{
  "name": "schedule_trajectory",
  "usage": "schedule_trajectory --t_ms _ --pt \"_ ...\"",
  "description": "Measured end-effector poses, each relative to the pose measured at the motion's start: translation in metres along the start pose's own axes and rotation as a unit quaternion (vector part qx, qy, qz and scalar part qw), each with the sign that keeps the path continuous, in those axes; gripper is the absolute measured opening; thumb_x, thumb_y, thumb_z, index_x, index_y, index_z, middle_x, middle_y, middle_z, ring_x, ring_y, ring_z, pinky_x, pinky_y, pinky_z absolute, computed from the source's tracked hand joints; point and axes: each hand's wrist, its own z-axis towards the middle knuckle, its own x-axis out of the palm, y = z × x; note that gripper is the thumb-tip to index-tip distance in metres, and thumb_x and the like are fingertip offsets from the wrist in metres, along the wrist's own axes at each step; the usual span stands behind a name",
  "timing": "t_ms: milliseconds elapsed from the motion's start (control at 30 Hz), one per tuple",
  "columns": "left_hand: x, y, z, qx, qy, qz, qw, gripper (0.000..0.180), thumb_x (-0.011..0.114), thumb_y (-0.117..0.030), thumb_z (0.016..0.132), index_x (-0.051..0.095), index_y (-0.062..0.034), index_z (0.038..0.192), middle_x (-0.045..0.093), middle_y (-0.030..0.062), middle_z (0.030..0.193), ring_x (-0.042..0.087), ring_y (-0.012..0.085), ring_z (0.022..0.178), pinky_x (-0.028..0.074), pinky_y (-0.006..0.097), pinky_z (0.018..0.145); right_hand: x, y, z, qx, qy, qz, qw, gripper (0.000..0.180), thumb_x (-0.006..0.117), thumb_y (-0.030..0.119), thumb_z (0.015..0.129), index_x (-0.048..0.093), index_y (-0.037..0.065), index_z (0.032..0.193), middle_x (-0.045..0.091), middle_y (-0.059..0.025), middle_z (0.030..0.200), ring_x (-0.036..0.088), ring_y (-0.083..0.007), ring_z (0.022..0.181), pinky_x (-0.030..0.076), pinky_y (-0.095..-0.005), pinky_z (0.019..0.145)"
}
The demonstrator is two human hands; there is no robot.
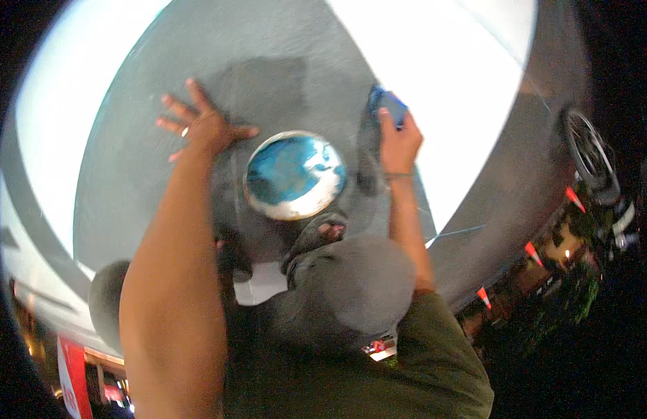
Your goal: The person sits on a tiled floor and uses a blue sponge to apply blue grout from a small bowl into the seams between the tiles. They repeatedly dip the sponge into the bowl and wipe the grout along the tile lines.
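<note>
My left hand (pixel 205 127) lies flat with its fingers spread on a grey curved surface (pixel 267 42), just left of a round chrome-rimmed disc (pixel 295 174) that shows blue and white. My right hand (pixel 399 143) is raised to the right of the disc. It grips a blue cloth (pixel 386 105) and presses it against the grey surface. A band sits on my right wrist. The picture is blurred, so fine detail on the disc is unclear.
A grey cap (pixel 358 286) and a green shirt (pixel 414 377) fill the lower middle. White panels (pixel 449 63) flank the grey surface. At the right are a bicycle wheel (pixel 585 150) and orange cones (pixel 575 199). A red sign (pixel 73 377) stands at the lower left.
</note>
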Motion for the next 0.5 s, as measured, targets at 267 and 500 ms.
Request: schedule_trajectory --t_ms 267,500 --pt "-0.011 0.004 -0.006 0.022 0.014 -0.026 0.999 0.165 0.098 -0.059 0.053 -0.023 -0.0312 0.162 -0.044 0.0232 0.159 -0.038 0.0589 0.141 0.010 0.095 0.097 0.004 0.039 -0.084 -0.289 0.238 0.016 0.927 0.041 0.076 0.007 0.084 0.071 0.004 0.125 0.074 -0.0154 0.113 0.072 -0.0314 0.102 0.056 -0.0408 0.092" --pt "-0.014 0.005 -0.009 0.031 -0.005 -0.024 0.999 0.167 0.098 -0.059 0.052 -0.024 -0.0308 0.161 -0.044 0.0245 0.159 -0.037 0.0601 0.141 0.012 0.095 0.095 0.056 0.030 -0.116 -0.420 0.342 -0.032 0.840 0.062 0.083 0.008 0.070 0.067 0.007 0.130 0.069 -0.0109 0.124 0.065 -0.0319 0.098 0.055 -0.0404 0.087"
